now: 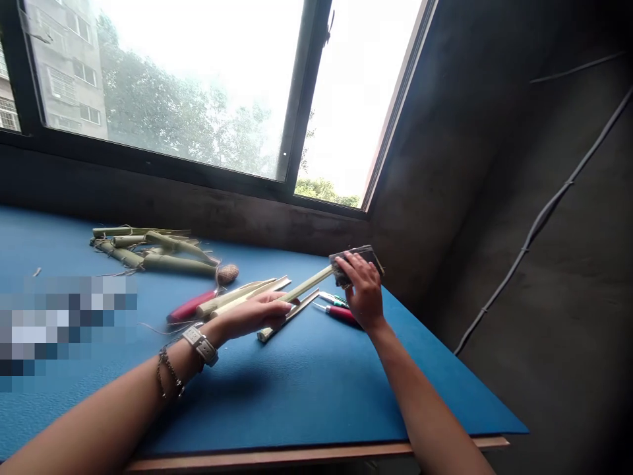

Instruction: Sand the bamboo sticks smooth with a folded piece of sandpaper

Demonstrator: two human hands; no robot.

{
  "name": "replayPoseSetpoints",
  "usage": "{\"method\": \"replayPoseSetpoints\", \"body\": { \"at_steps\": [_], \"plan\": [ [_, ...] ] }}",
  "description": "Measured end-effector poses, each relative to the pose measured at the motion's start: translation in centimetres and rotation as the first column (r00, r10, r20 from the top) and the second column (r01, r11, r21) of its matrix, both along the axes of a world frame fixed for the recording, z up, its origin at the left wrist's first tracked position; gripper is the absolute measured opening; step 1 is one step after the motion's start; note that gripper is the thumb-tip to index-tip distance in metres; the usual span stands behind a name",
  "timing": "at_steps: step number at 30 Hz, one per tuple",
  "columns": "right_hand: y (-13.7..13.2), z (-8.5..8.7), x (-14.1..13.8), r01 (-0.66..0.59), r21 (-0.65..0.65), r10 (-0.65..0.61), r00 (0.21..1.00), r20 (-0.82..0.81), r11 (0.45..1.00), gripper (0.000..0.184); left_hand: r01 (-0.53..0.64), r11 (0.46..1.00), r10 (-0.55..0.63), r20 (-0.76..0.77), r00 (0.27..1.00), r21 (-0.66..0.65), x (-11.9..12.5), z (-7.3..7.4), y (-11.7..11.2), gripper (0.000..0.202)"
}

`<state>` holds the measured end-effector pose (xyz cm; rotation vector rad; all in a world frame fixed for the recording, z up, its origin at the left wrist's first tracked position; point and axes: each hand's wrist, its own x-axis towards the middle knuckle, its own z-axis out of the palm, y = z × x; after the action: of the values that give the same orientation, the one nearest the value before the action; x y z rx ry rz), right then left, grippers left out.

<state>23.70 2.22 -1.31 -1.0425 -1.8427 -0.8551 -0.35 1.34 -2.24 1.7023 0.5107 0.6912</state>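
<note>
The right hand [363,290] is closed around a rough, dark grey block [356,258], its fingers curled over the near side and held slightly apart; the thumb is hidden, so its position cannot be told. The block is held against the far end of a pale green bamboo strip [309,284], which is angled up from the area of the left hand. The left hand [252,314] is stretched across the blue mat [297,402], its fingers pressed together and extended over the strips, though whether anything is pinched cannot be told. Just below it, a flat pale bamboo strip [289,318] is laid on the mat, and further split bamboo strips [237,295] are seen beside the fingers. A red-handled knife [190,307] is placed left of the hand, while a smaller red-handled tool [341,314] and a green-handled tool [333,300] are found just below the block. Farther off, a loose heap of green bamboo pieces [153,254] is tied with fibres, and a ball of twine [227,274] sits beside it — near the wall beneath the window [163,86]. A watch [200,346] and a beaded bracelet [168,373] are worn on the left wrist.
</note>
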Motion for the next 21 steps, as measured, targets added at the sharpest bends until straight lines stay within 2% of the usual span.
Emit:
{"method": "replayPoseSetpoints", "body": {
  "at_steps": [2,3,6,8,10,13,15,18,20,21],
  "plan": [
    [0.1,-0.1,0.2,0.058,0.023,-0.056,0.995,-0.079,0.998,0.049,0.027,0.996,-0.023,0.046,0.999,-0.084,0.0,0.0,-0.1,0.024],
    [-0.1,-0.2,-0.3,0.027,0.027,-0.025,0.998,-0.051,0.999,0.048,0.034,0.991,-0.024,0.079,0.997,-0.128,-0.1,0.0,-0.1,0.023],
    [-1.4,-0.4,-2.4,-0.196,-0.004,0.193,0.96,0.202,0.981,0.043,0.017,0.987,0.003,0.123,0.992,-0.161,-0.1,0.2,0.0,0.02],
    [-1.7,-0.2,-2.6,-0.257,-0.031,0.255,0.921,0.293,0.966,0.041,0.023,0.987,-0.004,0.116,0.993,-0.158,-0.1,0.3,0.0,0.02],
    [-1.1,0.1,-1.4,-0.178,-0.005,0.175,0.962,0.21,0.984,0.042,0.05,0.985,-0.037,0.084,0.996,-0.168,-0.1,0.4,-0.1,0.022],
    [-0.1,0.3,0.3,0.016,0.052,-0.015,1.0,-0.019,0.999,0.048,0.064,0.986,-0.064,0.0,0.998,-0.151,0.0,0.4,-0.3,0.024],
    [-0.2,0.0,-0.1,0.021,0.057,-0.019,0.999,-0.032,0.998,0.048,0.018,0.998,-0.022,-0.061,0.998,-0.067,0.0,0.5,-0.3,0.026],
    [-1.3,-0.4,-2.3,-0.183,-0.02,0.184,0.96,0.212,0.983,0.043,-0.09,0.98,0.108,-0.092,0.99,0.177,-0.2,0.8,-0.1,0.03],
    [-1.4,-0.5,-2.6,-0.246,-0.073,0.257,0.916,0.308,0.966,0.042,-0.159,0.908,0.212,-0.096,0.973,0.386,-0.3,0.9,0.0,0.032],
    [-1.2,-0.5,-2.2,-0.218,-0.073,0.229,0.93,0.286,0.973,0.044,-0.181,0.854,0.27,-0.118,0.956,0.488,-0.3,1.0,0.0,0.033]
  ]
}}
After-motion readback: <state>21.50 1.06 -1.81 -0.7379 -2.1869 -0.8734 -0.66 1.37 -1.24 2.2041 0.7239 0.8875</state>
